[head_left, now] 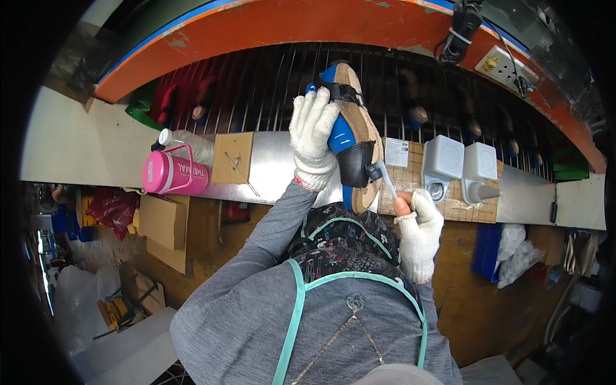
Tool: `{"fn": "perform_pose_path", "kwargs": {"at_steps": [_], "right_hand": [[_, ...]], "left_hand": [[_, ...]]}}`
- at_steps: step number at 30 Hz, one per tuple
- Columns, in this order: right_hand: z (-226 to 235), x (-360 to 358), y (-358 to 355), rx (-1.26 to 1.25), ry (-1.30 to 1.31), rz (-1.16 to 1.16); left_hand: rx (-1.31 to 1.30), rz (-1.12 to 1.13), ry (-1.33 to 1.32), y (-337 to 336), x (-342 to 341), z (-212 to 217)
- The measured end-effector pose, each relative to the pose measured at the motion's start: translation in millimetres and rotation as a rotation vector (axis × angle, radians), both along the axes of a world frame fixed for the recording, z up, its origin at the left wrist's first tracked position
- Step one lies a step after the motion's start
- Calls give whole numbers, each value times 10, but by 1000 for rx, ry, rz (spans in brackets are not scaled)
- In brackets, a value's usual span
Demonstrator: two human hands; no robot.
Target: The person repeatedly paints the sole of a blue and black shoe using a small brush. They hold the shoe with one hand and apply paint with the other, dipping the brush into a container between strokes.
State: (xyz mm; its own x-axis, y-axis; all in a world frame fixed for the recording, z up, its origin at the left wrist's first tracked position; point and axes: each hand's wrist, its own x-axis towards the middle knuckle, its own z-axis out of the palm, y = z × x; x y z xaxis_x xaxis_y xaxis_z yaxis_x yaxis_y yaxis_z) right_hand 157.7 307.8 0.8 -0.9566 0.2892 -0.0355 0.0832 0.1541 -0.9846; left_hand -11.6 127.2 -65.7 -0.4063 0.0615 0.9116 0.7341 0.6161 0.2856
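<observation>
Now, left hand: our gloved left hand [312, 136] has its grip closed round the blue sandal [351, 131], holding it up over the steel surface [273, 168].
Right hand: our right hand [418, 232] pinches a small brush [384, 177], bristles at the sandal's black strap.
Nearby: pink flask [172, 173] far left, two white dispensers [461, 162] right.
Risk: we judge the brush could smear past the strap onto the cork sole if the sandal tilts.

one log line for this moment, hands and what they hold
left hand: grips blue sandal, sole up | right hand: holds small brush, tip at heel strap | near: pink bottle, white containers
</observation>
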Motion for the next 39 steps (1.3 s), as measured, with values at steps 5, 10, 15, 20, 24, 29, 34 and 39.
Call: {"fn": "perform_pose_path", "kwargs": {"at_steps": [5,10,15,20,24,29,34,39], "right_hand": [[-36,-189,-28,166,95,-12],[-56,-376,-18,222,179,-70],[-77,-471,60,386,297,-5],[-136,-390,86,291,240,59],[-178,-297,77,340,250,64],[-139,-146,117,217,134,83],[-101,-111,124,166,95,33],[-92,-227,127,329,148,-14]], "left_hand": [[-21,17,-3,-53,-17,-18],[-35,6,26,-115,-57,-8],[-55,31,31,-174,-106,7],[-77,59,-7,-181,-144,-27],[-60,66,-54,-154,-147,-63],[-37,28,-168,-87,-135,-84],[-52,17,-265,-21,-139,-79],[-98,54,-277,29,-163,-55]]}}
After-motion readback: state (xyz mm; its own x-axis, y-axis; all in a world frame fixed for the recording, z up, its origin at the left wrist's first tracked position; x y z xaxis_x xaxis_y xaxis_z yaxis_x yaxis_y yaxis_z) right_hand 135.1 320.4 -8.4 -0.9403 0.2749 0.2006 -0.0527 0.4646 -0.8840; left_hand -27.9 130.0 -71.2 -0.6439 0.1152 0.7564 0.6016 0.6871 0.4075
